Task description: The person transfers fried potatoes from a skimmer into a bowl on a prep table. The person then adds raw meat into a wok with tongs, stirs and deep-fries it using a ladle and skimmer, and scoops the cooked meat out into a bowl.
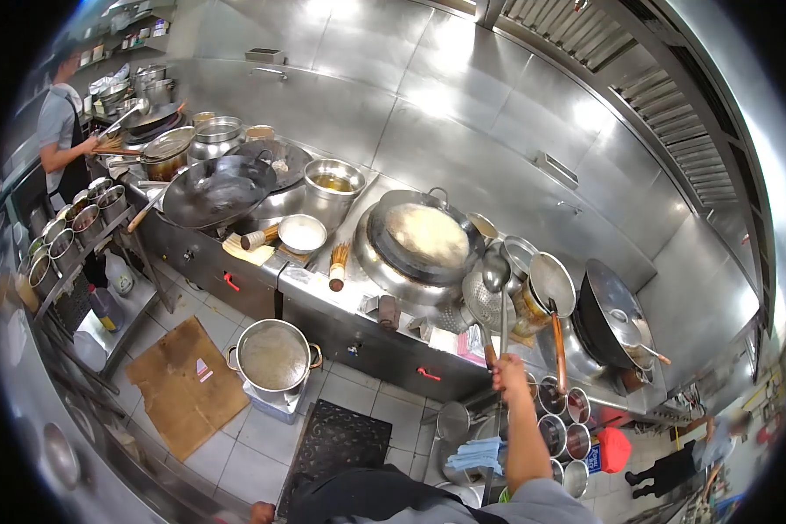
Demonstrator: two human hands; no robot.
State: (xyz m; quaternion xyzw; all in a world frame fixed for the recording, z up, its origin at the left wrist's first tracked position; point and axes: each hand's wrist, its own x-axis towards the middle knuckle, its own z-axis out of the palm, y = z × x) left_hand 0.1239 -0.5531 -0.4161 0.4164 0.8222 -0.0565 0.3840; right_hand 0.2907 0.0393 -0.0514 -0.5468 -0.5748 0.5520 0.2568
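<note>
My right hand (512, 375) is closed around the lower handle of a metal ladle (496, 272). The ladle's bowl is raised toward the range, over a perforated skimmer (483, 301). The skimmer's wooden handle comes down right beside my fingers; I cannot tell whether I grip it too. Left of the ladle, a large wok (375, 236) sits on its burner with pale, foamy contents (428, 234). At the bottom edge only a small part of my left hand (262, 513) shows, low beside my dark apron (367, 502); its fingers cannot be made out.
Black woks (218, 188) and a pot of yellowish liquid (334, 182) line the range on the left. A two-handled pot (273, 356) stands low near brown cardboard (188, 389). Seasoning containers (552, 432) stand by my right arm. A person (61, 131) works at far left, another (707, 450) at right.
</note>
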